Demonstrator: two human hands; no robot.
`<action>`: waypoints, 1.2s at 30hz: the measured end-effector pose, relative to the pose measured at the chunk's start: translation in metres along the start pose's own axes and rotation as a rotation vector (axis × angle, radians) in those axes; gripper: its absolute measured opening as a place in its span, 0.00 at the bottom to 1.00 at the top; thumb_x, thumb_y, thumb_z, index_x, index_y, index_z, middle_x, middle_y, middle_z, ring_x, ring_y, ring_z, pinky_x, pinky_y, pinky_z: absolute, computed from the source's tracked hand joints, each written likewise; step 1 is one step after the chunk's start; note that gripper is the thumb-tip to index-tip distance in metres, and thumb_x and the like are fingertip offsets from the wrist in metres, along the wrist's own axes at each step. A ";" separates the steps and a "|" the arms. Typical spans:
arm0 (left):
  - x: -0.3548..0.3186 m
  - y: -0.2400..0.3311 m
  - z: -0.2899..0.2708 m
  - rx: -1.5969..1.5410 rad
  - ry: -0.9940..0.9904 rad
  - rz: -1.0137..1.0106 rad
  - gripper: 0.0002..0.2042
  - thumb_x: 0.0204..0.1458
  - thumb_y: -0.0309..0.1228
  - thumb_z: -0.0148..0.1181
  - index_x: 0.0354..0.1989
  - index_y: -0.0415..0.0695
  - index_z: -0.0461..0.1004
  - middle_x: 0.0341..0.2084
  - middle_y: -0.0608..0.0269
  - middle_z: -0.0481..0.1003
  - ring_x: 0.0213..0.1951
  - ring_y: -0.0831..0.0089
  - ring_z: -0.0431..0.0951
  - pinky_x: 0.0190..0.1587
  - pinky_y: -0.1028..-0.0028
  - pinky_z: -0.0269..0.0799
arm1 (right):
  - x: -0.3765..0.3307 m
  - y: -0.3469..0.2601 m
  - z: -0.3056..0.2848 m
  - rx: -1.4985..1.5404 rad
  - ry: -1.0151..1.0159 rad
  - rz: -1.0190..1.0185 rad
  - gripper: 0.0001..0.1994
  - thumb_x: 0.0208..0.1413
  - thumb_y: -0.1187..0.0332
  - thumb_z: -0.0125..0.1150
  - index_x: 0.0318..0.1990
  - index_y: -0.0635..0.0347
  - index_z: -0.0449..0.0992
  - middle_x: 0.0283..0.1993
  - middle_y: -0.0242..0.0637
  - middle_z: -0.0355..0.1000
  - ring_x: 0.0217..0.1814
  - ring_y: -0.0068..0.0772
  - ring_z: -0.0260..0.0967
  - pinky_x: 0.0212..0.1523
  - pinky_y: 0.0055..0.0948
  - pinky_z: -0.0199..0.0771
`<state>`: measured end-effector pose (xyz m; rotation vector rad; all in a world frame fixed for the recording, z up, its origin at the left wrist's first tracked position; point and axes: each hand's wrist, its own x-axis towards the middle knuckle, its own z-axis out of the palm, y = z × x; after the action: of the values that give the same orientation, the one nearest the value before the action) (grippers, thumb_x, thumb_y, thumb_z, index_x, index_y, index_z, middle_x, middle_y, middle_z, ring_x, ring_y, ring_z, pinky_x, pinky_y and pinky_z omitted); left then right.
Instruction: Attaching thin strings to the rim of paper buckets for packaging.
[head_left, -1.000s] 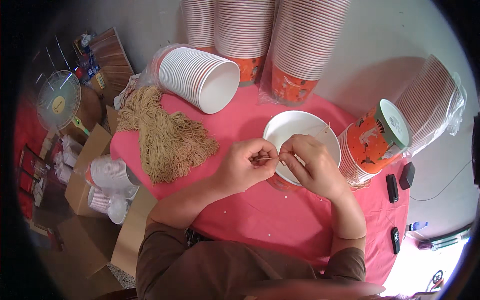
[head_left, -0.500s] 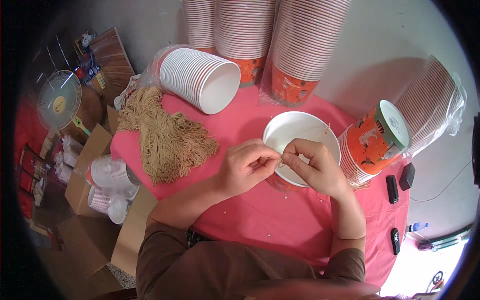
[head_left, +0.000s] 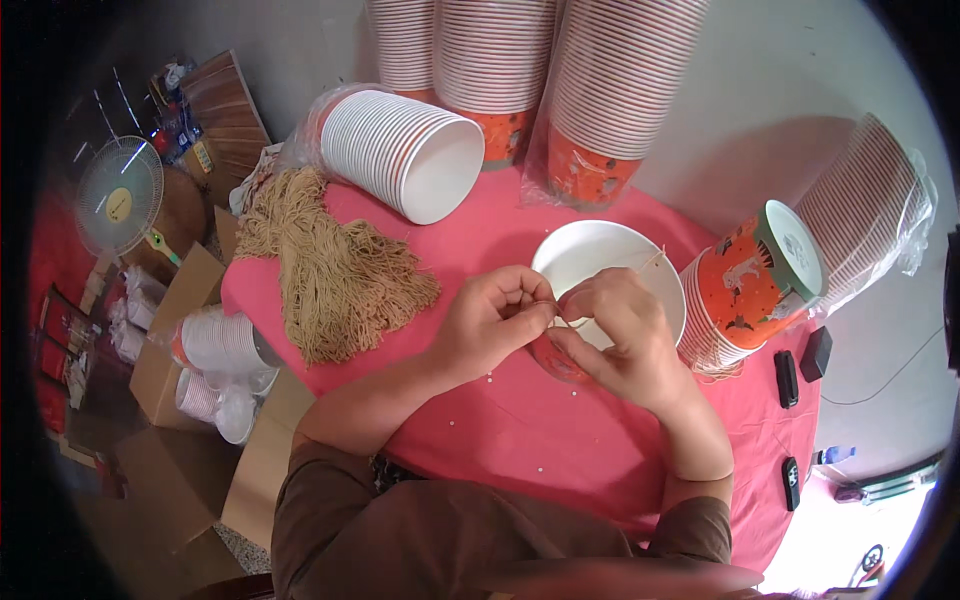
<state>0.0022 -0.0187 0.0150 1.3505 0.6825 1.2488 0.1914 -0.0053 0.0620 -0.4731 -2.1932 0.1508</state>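
Observation:
Over the near rim of a white paper bucket [head_left: 590, 250], my two hands meet at a thin tan string [head_left: 572, 323]. My left hand [head_left: 492, 325] is closed, thumb and forefinger pinching the string. My right hand [head_left: 630, 335] also pinches, its thumb and bent forefinger around the same strand. The fingertips partly hide the string, so any knot is not visible. Another bit of string shows at the bucket's far right rim. Left of the hands lies a big bundle of tan strings [head_left: 345, 285].
Nested bucket stacks [head_left: 495, 65] stand at the back, and one stack [head_left: 385, 150] lies on its side. At the right are an orange bucket stack [head_left: 740, 275] and small black objects [head_left: 786, 378] on the pink tablecloth [head_left: 480, 440]. Cardboard boxes [head_left: 180, 350] and a fan [head_left: 120, 195] are at left.
My right hand has turned and its thumb has dropped away from the forefinger, showing more string between the hands. My left hand still pinches. The view has shifted slightly.

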 end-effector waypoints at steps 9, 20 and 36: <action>0.003 -0.003 -0.012 -0.413 -0.191 -0.221 0.04 0.58 0.25 0.57 0.39 0.40 0.73 0.22 0.75 0.68 0.18 0.91 0.57 0.19 0.85 0.49 | -0.002 0.006 -0.003 0.046 -0.007 0.050 0.10 0.43 0.77 0.69 0.34 0.59 0.75 0.28 0.36 0.74 0.32 0.41 0.73 0.40 0.38 0.71; 0.004 -0.008 -0.013 -0.467 -0.143 -0.209 0.05 0.58 0.26 0.59 0.39 0.39 0.78 0.25 0.72 0.73 0.18 0.91 0.58 0.18 0.86 0.49 | -0.003 0.001 -0.007 0.089 -0.013 0.149 0.07 0.46 0.77 0.68 0.35 0.61 0.78 0.31 0.39 0.76 0.34 0.43 0.74 0.40 0.38 0.71; 0.000 -0.007 -0.003 0.067 0.031 0.085 0.04 0.57 0.22 0.61 0.38 0.36 0.78 0.28 0.70 0.77 0.29 0.90 0.72 0.29 0.85 0.68 | -0.005 0.005 -0.004 -0.119 0.046 0.087 0.09 0.41 0.78 0.68 0.31 0.61 0.75 0.25 0.39 0.71 0.28 0.45 0.70 0.33 0.39 0.70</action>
<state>0.0011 -0.0158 0.0077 1.4312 0.6999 1.3271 0.1992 -0.0031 0.0596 -0.6325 -2.1451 0.0557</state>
